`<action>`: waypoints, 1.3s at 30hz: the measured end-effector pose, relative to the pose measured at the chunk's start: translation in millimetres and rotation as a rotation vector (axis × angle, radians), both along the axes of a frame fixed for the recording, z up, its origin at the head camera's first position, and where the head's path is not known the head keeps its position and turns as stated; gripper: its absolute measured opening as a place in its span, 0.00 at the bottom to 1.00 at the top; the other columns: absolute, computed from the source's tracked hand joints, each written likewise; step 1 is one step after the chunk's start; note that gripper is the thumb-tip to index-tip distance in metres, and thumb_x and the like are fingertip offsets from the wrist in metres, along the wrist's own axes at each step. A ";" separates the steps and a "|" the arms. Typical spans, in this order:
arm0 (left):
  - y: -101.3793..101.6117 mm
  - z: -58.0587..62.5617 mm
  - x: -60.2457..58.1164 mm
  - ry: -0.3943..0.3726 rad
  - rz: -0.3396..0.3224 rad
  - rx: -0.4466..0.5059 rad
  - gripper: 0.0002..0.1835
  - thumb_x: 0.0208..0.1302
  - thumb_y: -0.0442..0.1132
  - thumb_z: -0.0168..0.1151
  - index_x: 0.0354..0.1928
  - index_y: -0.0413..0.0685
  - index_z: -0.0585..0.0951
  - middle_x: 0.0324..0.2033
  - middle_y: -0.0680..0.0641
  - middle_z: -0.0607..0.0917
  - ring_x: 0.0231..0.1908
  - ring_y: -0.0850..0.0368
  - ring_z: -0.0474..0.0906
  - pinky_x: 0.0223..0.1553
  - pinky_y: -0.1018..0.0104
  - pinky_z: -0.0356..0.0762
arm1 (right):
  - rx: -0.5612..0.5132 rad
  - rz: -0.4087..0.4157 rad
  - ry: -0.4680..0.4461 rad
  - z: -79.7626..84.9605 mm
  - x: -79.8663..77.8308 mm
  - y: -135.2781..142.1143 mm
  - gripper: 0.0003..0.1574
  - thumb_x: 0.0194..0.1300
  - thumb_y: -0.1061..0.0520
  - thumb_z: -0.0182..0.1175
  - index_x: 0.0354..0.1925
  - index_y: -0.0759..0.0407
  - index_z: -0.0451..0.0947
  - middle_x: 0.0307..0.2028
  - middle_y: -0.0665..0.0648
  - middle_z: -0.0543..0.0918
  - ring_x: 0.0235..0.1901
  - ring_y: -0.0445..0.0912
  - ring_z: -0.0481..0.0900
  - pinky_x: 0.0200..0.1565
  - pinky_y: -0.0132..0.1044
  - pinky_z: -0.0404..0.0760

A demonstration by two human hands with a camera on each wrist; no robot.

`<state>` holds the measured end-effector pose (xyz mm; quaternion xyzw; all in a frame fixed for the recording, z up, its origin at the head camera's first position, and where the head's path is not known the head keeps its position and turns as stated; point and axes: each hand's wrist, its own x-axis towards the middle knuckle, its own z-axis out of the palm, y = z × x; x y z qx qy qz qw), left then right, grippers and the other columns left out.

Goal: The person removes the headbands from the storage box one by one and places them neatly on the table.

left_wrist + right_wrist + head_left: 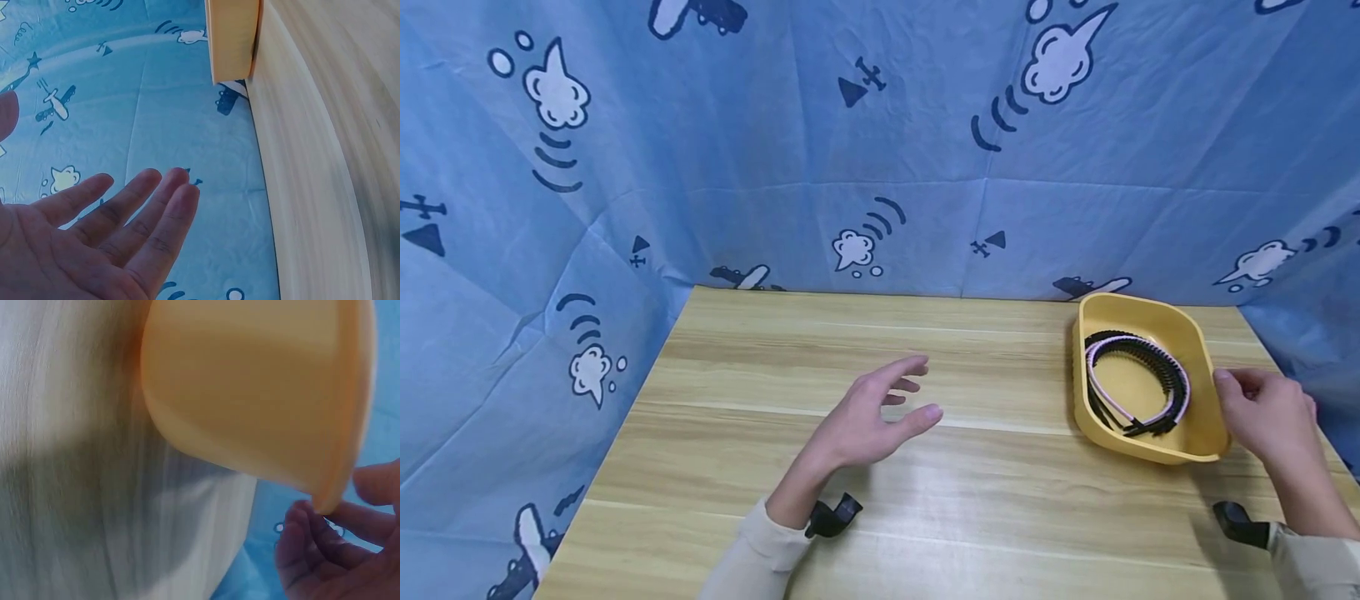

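Note:
On the right side of the table stands a yellow plastic bin [1138,450] with several hair bands lying in it, among them a black toothed headband [1169,375] and a thin pink one. My right hand [1273,417] pinches the bin's right rim between thumb and fingers; the right wrist view shows the thumb on one side of the rim and fingertips at the other. Over the middle of the table my left hand [865,425] hovers with fingers extended and thumb apart, holding nothing. Its palm and fingers show in the left wrist view.
A wooden table [760,350] fills the lower part of the head view. Blue curtain [910,125] with a cloud and plane print hangs behind the table and at both sides, and the bin stands close to it. Both wrists wear a black camera mount [833,517].

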<state>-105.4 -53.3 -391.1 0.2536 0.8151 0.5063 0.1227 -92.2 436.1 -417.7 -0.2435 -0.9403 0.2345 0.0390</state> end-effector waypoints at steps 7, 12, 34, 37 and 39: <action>7.8 -0.5 -0.8 -0.013 -0.010 0.012 0.34 0.75 0.54 0.63 0.77 0.52 0.69 0.69 0.49 0.80 0.60 0.54 0.83 0.62 0.62 0.83 | -0.093 -0.003 0.024 -10.4 -3.3 6.1 0.28 0.82 0.57 0.48 0.63 0.83 0.72 0.53 0.83 0.77 0.33 0.45 0.77 0.22 0.27 0.73; 12.8 1.9 -2.2 -0.017 -0.019 0.002 0.33 0.74 0.53 0.64 0.77 0.53 0.70 0.68 0.51 0.80 0.59 0.55 0.83 0.59 0.65 0.84 | -0.169 0.051 0.065 -12.4 -3.4 7.7 0.28 0.80 0.57 0.50 0.61 0.85 0.72 0.35 0.67 0.83 0.24 0.26 0.68 0.23 0.28 0.77; 33.6 2.6 -11.6 -0.016 -0.025 -0.026 0.34 0.73 0.57 0.65 0.76 0.55 0.72 0.65 0.52 0.82 0.51 0.63 0.84 0.52 0.71 0.85 | -0.380 0.132 0.080 -17.4 -5.3 -25.3 0.29 0.81 0.56 0.49 0.59 0.86 0.70 0.28 0.34 0.75 0.28 0.29 0.74 0.28 0.27 0.81; 34.8 2.9 -12.6 -0.011 -0.025 -0.027 0.34 0.73 0.58 0.65 0.76 0.56 0.72 0.65 0.51 0.82 0.51 0.62 0.84 0.51 0.72 0.85 | -0.386 0.139 0.071 -16.8 -6.3 -29.5 0.29 0.81 0.56 0.49 0.60 0.85 0.70 0.29 0.36 0.76 0.28 0.29 0.74 0.28 0.27 0.82; 35.9 2.9 -13.7 -0.008 -0.026 -0.030 0.34 0.73 0.58 0.65 0.76 0.56 0.72 0.66 0.51 0.81 0.51 0.62 0.84 0.51 0.72 0.85 | -0.390 0.140 0.068 -16.5 -6.9 -32.6 0.29 0.82 0.57 0.49 0.60 0.85 0.70 0.29 0.37 0.76 0.29 0.29 0.75 0.29 0.28 0.82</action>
